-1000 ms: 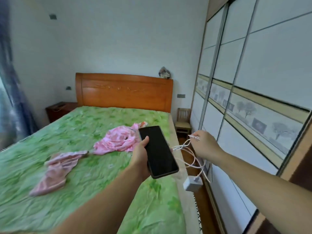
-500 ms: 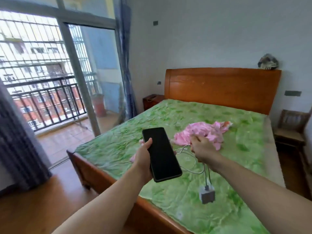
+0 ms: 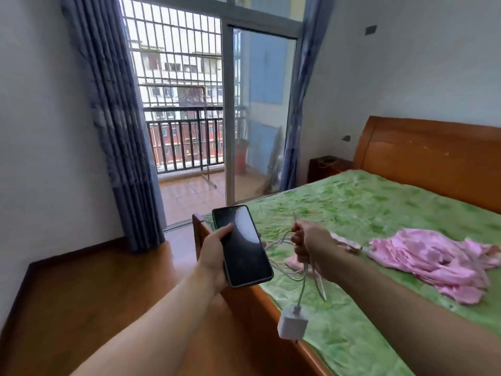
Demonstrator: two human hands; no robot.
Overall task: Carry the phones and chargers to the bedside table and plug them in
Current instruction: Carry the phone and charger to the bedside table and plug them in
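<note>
My left hand (image 3: 214, 252) grips a black phone (image 3: 242, 245), screen up and dark, above the bed's foot corner. My right hand (image 3: 309, 240) is closed around a bunched white charger cable (image 3: 282, 246). The cable's white plug block (image 3: 293, 322) dangles below that hand over the bed's edge. The dark wooden bedside table (image 3: 326, 168) stands far off, left of the headboard, with something small on its top. A wall socket (image 3: 346, 138) sits just above it.
A bed with a green cover (image 3: 352, 207) and a wooden footboard (image 3: 244, 297) fills the right. Pink cloth (image 3: 433, 256) lies on it. Wooden floor (image 3: 95, 294) runs left of the bed toward blue curtains (image 3: 119, 126) and the glass balcony door (image 3: 260, 118).
The view has swung left: the wardrobe and chair are gone, the balcony door and curtains have come in. Both hands keep the phone and charger, now over the bed's foot corner.
</note>
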